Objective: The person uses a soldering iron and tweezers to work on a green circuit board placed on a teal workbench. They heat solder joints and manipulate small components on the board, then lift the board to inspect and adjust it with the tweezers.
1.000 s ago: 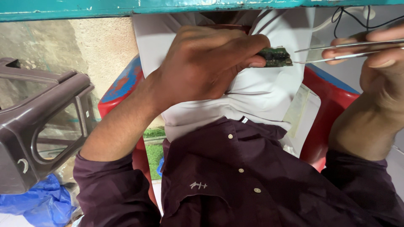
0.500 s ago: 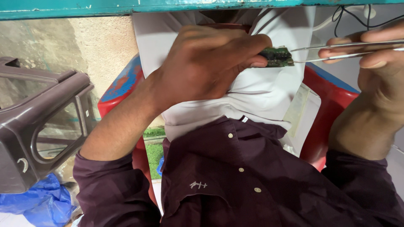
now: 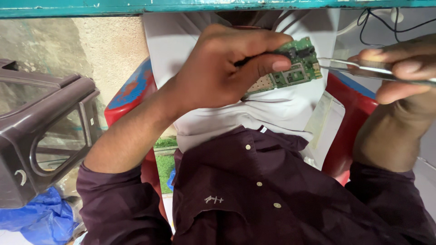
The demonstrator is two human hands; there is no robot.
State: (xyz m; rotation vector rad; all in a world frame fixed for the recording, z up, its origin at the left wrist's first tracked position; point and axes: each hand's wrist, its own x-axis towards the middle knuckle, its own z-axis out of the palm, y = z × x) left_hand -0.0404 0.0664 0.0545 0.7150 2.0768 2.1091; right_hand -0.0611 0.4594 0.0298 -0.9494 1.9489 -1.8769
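Now, head view, only 1 camera: left hand (image 3: 218,72) is closed around a small green circuit board (image 3: 295,66), thumb pressed on its face, fingers curled behind. Board sits raised in front of the chest, over the white cloth (image 3: 272,109) draped on the lap, tilted with its component side up toward the camera. Right hand (image 3: 399,68) pinches metal tweezers (image 3: 359,68) shut-fingered, tips pointing left and touching or just beside the board's right edge; cannot tell if the tips grip anything.

Change vs the 2 earlier frames: board was mostly hidden behind the left fingers, showing only a dark sliver; it is now turned out so most of its face shows. Tweezer tips have closed in from a small gap to the board edge. Judgement: the board has been re-angled for access, so fine work on a part near the right edge looks to be starting.

Around: dark purple shirt (image 3: 272,195), red plastic chair (image 3: 354,118), brown plastic stool (image 3: 41,136) at left, blue bag (image 3: 32,218) lower left, teal desk edge (image 3: 136,7) on top, black cable (image 3: 386,22) upper right.
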